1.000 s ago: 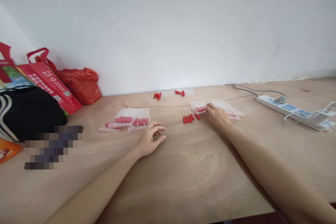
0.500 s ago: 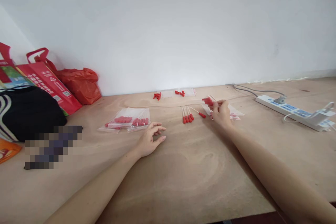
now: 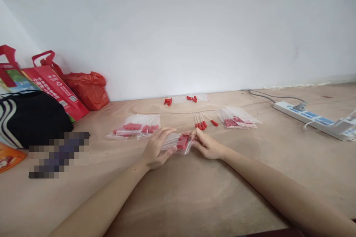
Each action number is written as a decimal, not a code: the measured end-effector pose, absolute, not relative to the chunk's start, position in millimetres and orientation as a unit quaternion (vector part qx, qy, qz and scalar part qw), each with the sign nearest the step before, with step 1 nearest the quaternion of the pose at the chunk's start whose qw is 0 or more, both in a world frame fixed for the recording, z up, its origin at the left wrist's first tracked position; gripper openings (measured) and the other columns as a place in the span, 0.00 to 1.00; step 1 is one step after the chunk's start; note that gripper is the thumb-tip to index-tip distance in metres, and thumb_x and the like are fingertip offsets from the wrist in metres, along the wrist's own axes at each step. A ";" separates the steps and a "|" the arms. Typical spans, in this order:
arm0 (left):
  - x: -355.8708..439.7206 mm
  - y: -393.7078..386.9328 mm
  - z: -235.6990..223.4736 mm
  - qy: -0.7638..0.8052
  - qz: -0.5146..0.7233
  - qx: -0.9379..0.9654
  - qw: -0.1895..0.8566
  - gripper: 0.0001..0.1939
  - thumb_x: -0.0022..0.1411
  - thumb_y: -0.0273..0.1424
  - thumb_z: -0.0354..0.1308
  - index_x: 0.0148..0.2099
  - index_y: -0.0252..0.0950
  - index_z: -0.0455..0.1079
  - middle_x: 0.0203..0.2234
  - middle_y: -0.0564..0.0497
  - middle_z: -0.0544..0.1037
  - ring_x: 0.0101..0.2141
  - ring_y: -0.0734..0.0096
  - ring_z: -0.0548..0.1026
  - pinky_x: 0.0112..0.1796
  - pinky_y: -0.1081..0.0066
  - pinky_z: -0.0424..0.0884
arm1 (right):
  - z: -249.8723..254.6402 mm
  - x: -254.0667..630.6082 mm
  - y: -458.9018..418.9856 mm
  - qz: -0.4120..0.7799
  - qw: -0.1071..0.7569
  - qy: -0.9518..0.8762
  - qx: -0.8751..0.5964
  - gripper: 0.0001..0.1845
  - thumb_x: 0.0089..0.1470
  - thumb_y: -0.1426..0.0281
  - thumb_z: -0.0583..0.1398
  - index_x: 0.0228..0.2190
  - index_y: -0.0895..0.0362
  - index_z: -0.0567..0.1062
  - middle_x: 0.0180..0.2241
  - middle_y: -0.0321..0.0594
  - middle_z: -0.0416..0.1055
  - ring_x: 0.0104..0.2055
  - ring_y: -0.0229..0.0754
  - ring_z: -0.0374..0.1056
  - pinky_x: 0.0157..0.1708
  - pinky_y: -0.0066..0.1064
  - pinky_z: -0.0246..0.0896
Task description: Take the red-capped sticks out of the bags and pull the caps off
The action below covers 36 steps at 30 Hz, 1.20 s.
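A clear zip bag [image 3: 169,142] with several red-tipped pale sticks in it is between my hands, just above the table. My left hand [image 3: 158,150] holds its left part, fingers along the far edge and thumb at the near edge. At the right end, by the red tips, my right hand [image 3: 206,144] pinches the bag's edge. Beyond my right hand lie several loose red-tipped sticks [image 3: 200,121], one of them [image 3: 213,122] set apart at an angle. Filled zip bags [image 3: 132,124] lie overlapping beyond my left hand, and another pile of bags [image 3: 239,116] lies to the right.
Small red pieces [image 3: 168,102] and a flat clear bag [image 3: 201,97] lie near the wall. A white power strip [image 3: 308,116] with cables is at the right. Red shopping bags [image 3: 59,87], a black bag [image 3: 36,118] and a blurred dark object [image 3: 59,155] occupy the left.
My right hand has moved left and toward me from the right-hand pile, bringing a bag of red-tipped sticks. My left hand has taken hold of its other end.
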<state>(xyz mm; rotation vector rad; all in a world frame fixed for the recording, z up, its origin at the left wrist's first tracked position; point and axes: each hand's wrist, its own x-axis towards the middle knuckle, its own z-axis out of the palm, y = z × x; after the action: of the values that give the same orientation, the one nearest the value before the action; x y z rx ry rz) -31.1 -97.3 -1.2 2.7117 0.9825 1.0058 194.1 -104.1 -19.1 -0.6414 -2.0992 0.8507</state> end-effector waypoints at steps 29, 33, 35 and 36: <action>-3.2 -83.8 4.9 0.349 0.183 0.915 0.082 0.15 0.61 0.29 0.45 0.50 0.40 0.63 0.49 0.46 0.63 0.47 0.65 0.66 0.46 0.63 0.64 | -30.2 194.9 -100.4 0.216 0.336 -0.771 -0.496 0.06 0.45 0.68 0.58 0.20 0.54 0.74 0.27 0.36 0.69 0.35 0.39 0.63 0.41 0.36 0.53; 4.3 -73.2 1.7 0.293 0.183 0.933 0.095 0.15 0.60 0.25 0.44 0.47 0.40 0.66 0.48 0.46 0.63 0.43 0.69 0.69 0.43 0.67 0.66 | -32.6 195.3 -99.0 0.217 0.340 -0.768 -0.497 0.03 0.43 0.71 0.60 0.22 0.53 0.75 0.28 0.36 0.69 0.35 0.40 0.63 0.41 0.37 0.54; 6.6 -72.4 -1.8 0.286 0.196 0.934 0.089 0.15 0.60 0.25 0.44 0.46 0.40 0.67 0.47 0.46 0.64 0.41 0.69 0.69 0.43 0.67 0.66 | -32.9 194.9 -98.8 0.214 0.342 -0.768 -0.497 0.02 0.42 0.69 0.61 0.22 0.52 0.75 0.28 0.36 0.69 0.35 0.40 0.63 0.40 0.36 0.54; 7.2 -72.6 -3.5 0.284 0.203 0.933 0.086 0.15 0.60 0.24 0.44 0.45 0.39 0.68 0.46 0.46 0.65 0.41 0.69 0.69 0.43 0.67 0.66 | -32.6 194.4 -99.1 0.213 0.341 -0.767 -0.500 0.02 0.41 0.68 0.61 0.22 0.52 0.75 0.28 0.36 0.69 0.35 0.40 0.63 0.40 0.36 0.54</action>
<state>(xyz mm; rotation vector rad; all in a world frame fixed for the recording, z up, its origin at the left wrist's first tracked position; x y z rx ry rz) 7.2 -72.6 -3.5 2.7808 0.8451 0.6064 194.4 -99.1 -32.6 -1.2995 -1.9955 0.5531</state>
